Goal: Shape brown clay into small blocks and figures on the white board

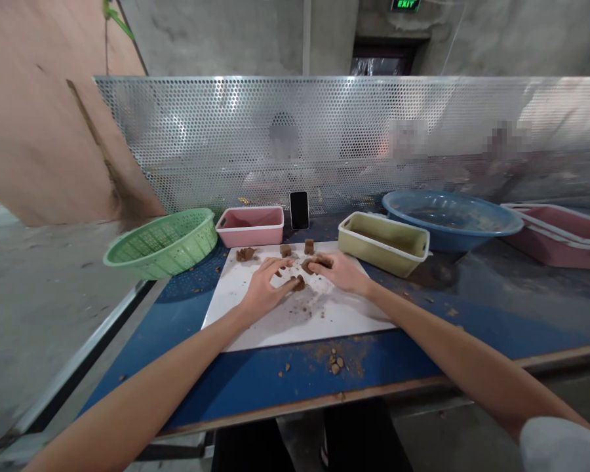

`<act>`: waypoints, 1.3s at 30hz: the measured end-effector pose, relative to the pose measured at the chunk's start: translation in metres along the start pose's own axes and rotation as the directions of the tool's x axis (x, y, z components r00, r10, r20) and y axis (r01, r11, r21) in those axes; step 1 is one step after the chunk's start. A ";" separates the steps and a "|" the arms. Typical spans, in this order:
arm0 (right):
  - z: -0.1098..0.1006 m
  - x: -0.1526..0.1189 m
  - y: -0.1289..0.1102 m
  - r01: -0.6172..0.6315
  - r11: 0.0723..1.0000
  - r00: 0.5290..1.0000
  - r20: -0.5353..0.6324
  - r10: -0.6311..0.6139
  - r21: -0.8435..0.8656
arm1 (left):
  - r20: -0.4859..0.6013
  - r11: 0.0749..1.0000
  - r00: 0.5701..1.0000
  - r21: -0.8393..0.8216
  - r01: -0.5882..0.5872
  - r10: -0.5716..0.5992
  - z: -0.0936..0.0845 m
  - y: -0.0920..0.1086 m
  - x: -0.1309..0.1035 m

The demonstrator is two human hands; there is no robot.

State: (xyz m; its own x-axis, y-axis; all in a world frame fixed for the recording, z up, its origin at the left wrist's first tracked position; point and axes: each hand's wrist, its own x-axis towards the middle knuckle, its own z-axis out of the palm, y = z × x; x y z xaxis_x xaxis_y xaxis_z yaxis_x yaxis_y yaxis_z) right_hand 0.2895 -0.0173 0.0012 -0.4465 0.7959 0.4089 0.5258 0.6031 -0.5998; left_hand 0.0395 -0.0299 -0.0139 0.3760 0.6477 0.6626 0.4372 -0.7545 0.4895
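My right hand (343,270) closes around a brown lump of clay (309,265) over a white board (260,328). Thumb and fingers spread apart, my left hand (264,286) holds nothing; its thumb tip reaches a smaller brown lump (299,283) on the board. Whether the thumb presses on that lump I cannot tell. Beyond the hands stand two small blocky clay pieces, one on the left (286,250) and one on the right (309,246). A crumbly clay heap (244,254) lies near the board's far left corner. Dark crumbs dot the board.
Along the back are a green basket (162,244), a pink bin (250,226), a phone (299,211) propped upright, an olive bin (381,252), a blue basin (452,226) and more pink bins (560,242). Small stones (336,363) lie by the front edge. A perforated metal screen (216,144) rises behind.
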 end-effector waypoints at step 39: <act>0.010 -0.008 -0.026 -0.172 0.843 0.975 0.213 0.071 0.510 | -0.176 0.962 0.947 0.100 -0.253 0.268 0.001 0.017 -0.003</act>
State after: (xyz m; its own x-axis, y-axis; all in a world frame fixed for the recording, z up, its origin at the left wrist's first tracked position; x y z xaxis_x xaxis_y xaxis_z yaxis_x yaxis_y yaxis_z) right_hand 0.2727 -0.0399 0.0066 -0.5521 0.8070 0.2098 0.1509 0.3441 -0.9267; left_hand 0.0463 -0.0448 -0.0081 0.3293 0.3930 0.8585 0.4068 -0.8796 0.2466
